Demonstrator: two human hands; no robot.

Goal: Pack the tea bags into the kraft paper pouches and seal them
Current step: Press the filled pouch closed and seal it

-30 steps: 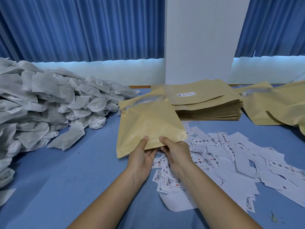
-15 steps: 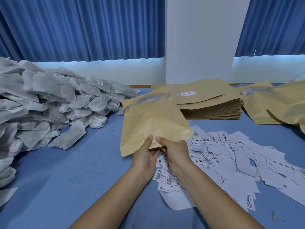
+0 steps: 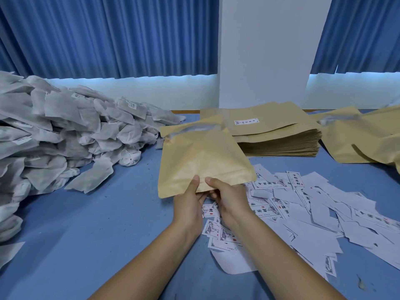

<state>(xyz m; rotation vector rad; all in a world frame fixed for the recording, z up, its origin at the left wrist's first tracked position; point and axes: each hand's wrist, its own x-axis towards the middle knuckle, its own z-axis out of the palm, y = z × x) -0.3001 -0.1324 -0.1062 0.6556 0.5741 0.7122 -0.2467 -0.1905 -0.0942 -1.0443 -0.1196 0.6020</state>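
A kraft paper pouch (image 3: 199,156) is held up over the blue table, its near edge low and its far end, with a clear strip, raised. My left hand (image 3: 190,202) pinches the near edge with the thumb on top. Right beside it, my right hand (image 3: 227,198) pinches the same edge, thumb on top, fingers underneath. A big heap of white tea bags (image 3: 65,137) lies at the left, apart from both hands.
A thick stack of flat kraft pouches (image 3: 279,137) lies behind the held one; more pouches (image 3: 368,139) lie at the far right. Loose printed labels and white paper scraps (image 3: 313,208) cover the table at the right. A white pillar (image 3: 266,50) and blue curtains stand behind.
The pouch has shifted slightly to the right and turned a little, with both hands keeping their pinch on its near edge.
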